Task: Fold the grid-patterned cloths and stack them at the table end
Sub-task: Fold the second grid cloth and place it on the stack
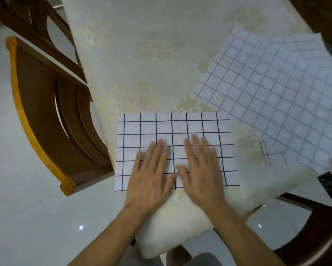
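Pressing flat on the folded black-grid cloth, the left grip and right grip lie side by side, fingers straight and spread, pinching nothing. That cloth sits at the surface's near end. A blue-grid cloth lies unfolded off to the right.

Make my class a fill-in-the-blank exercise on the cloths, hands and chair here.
The left hand and right hand lie flat on the cloth whose grid lines are ____.
The blue-lined cloth lies to its ____.
The orange-edged chair stands on the ____ side of the table.
Missing: black; right; left.
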`<state>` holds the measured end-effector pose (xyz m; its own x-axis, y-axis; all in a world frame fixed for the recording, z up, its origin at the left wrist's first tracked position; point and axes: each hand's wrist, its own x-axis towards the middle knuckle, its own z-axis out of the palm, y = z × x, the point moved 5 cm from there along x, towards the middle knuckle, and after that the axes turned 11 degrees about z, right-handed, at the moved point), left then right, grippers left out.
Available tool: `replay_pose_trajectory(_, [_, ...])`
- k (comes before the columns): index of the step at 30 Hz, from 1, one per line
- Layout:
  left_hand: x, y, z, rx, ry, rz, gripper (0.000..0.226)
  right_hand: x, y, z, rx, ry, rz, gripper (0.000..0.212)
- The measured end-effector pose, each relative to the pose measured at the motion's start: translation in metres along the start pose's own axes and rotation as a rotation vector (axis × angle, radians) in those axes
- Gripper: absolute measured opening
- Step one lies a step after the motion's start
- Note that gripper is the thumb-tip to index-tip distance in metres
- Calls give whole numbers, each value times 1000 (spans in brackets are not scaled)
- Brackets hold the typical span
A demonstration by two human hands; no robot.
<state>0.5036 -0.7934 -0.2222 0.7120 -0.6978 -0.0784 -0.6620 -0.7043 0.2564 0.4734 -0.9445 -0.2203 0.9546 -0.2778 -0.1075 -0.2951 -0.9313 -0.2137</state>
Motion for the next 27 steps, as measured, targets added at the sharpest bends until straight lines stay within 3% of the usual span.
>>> replay_pose_trajectory(5, [-15, -10, 21, 34, -101, -14, 70, -14, 24, 24, -101, -94, 26, 72])
replay_pose_trajectory(12, [-42, -42, 1, -30, -25, -49, 70, -20, 91, 0, -138, -73, 169, 83])
replay_pose_trajectory(17, [17, -39, -23, -39, 64, 5, 69, 25, 38, -14, -36, 5, 74, 78])
replay_pose_trajectory(21, [77, -41, -15, -41, -9, 50, 73, 70, -1, 4, -68, -17, -21, 73])
replay_pose_trajectory(27, [71, -98, -9, 43, -81, 36, 70, 82, 68, 7, -180, -22, -30, 78])
